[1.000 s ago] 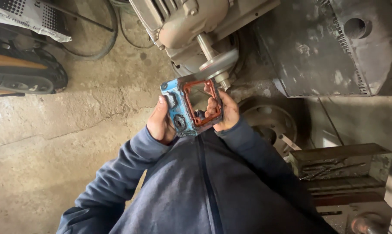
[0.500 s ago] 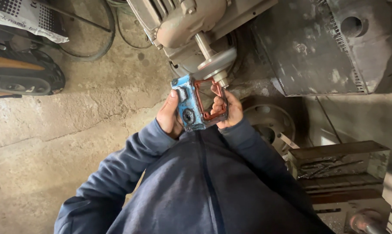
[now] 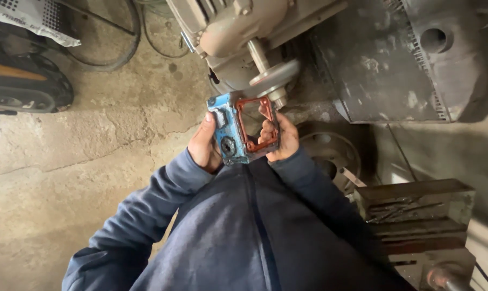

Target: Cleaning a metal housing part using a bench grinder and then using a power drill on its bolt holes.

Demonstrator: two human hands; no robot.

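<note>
Holding a small blue metal housing (image 3: 229,131) close to the chest, a person in a dark blue zipped jacket (image 3: 238,231) stands over a concrete floor (image 3: 66,178). The left hand (image 3: 203,144) closes its grip on the housing's blue side, thumb lying along the edge. The right hand (image 3: 279,137) clamps the opposite side, its fingers hooked through the open face, where a reddish-orange gasket (image 3: 256,125) frames the opening. The housing sits tilted, just below the flanged shaft (image 3: 271,75) of a beige electric motor (image 3: 244,29) lying on the floor. A dark, grimy finned casing (image 3: 389,59) rests to the right of the motor, and a round metal disc (image 3: 330,156) lies below it, near the right sleeve. A worn metal toolbox (image 3: 416,210) stands at lower right. Black cable (image 3: 114,54) loops across the floor at upper left.
</note>
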